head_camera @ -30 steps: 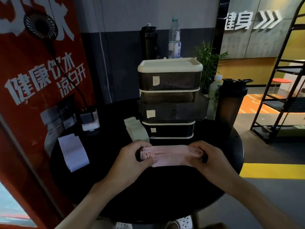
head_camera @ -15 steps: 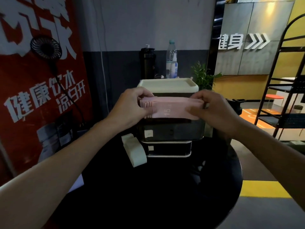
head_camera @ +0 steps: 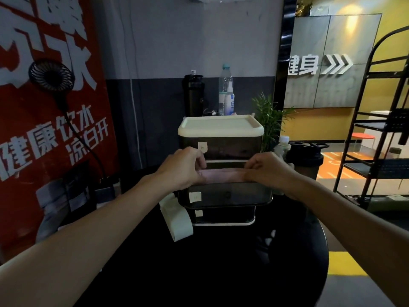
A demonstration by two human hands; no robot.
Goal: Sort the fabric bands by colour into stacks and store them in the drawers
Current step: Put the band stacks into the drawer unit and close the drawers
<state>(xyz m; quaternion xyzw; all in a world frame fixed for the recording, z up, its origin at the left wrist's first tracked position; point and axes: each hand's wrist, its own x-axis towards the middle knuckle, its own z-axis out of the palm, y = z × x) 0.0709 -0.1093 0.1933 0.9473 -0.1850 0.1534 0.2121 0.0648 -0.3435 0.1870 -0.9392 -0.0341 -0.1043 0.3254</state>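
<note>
A stack of pink fabric bands (head_camera: 223, 175) lies flat at the top of the pulled-out middle drawer (head_camera: 225, 194) of a dark three-drawer unit with a cream lid (head_camera: 221, 125). My left hand (head_camera: 183, 169) grips the stack's left end. The right end is held by my right hand (head_camera: 265, 168). A stack of pale green bands (head_camera: 177, 218) leans on the black table (head_camera: 210, 262) at the unit's lower left. The top and bottom drawers are pushed in.
Behind the unit stand a black flask (head_camera: 193, 94), a water bottle (head_camera: 226, 89) and a plant (head_camera: 270, 116). A black shaker bottle (head_camera: 306, 158) sits to its right. A red banner with a small fan (head_camera: 52, 75) fills the left; a metal rack (head_camera: 380, 120) stands at right.
Both hands lifted the pink stack off the table, carried it up in front of the unit, then lowered it onto the open middle drawer.
</note>
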